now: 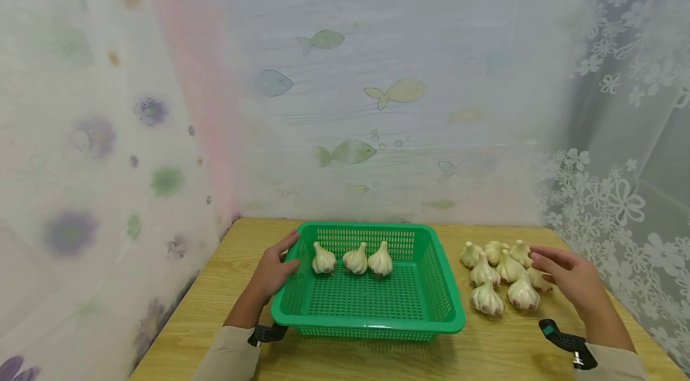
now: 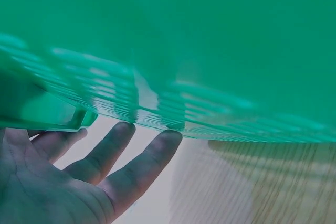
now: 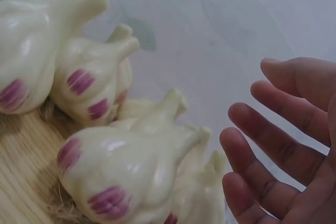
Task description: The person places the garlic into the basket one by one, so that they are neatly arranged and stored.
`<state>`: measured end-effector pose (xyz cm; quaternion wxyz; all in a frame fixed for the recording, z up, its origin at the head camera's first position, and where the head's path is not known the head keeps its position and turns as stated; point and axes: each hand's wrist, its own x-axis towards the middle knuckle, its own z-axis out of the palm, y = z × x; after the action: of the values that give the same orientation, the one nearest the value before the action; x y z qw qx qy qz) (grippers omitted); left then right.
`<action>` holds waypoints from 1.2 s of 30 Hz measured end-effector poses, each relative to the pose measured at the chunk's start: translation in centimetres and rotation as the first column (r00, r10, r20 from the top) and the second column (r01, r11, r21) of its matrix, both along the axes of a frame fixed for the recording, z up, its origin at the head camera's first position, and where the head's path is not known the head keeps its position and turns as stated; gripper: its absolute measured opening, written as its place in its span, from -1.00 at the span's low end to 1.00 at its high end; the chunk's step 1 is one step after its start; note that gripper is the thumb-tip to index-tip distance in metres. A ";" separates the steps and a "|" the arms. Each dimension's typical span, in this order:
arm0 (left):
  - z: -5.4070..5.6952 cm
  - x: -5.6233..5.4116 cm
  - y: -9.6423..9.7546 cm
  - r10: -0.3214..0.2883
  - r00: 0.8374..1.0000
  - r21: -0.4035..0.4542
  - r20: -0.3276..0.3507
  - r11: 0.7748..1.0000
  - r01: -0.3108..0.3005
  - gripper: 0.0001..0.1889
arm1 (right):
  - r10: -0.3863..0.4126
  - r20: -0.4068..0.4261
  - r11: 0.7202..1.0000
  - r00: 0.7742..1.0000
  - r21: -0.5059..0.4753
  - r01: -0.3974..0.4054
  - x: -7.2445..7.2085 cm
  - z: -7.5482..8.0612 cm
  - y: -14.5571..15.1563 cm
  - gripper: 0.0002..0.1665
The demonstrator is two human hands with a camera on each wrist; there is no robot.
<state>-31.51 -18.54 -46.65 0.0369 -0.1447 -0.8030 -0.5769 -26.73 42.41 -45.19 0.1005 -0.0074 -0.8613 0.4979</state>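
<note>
A green plastic basket [image 1: 366, 327] with slotted walls stands on the table, three garlic bulbs [image 1: 323, 260] in a row inside it near the far wall. My left hand [image 1: 271, 273] holds the basket's left rim, thumb over the edge. In the left wrist view, fingertips [image 2: 167, 139] lie against the wall's outer face. To the right of the basket sits a cluster of several pale garlic bulbs [image 1: 508, 267] with purple-marked bases. My right hand [image 1: 574, 279] hovers at that cluster's right side. Its fingers [image 3: 281, 142] are spread and loosely bent, holding nothing, beside the bulbs in the right wrist view.
The wooden table [image 1: 215, 291] reaches back to a hanging sheet [image 1: 453, 39] printed with fish. More patterned sheeting [image 1: 81, 159] hangs along the left, and a curtain with white flowers [image 1: 620, 201] along the right. Dark straps [image 1: 566, 342] circle both wrists.
</note>
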 end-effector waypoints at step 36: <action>0.0 -0.2 -0.2 -0.011 1.000 0.005 -0.002 1.000 0.011 -0.26 | -0.267 0.287 0.934 0.920 -0.156 0.320 -1.1 -5.2 3.1 0.19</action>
<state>-31.73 -18.69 -46.61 0.0349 -0.1495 -0.8008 -0.5789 -27.88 45.56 -50.39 0.0588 -0.2127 -0.8017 0.5555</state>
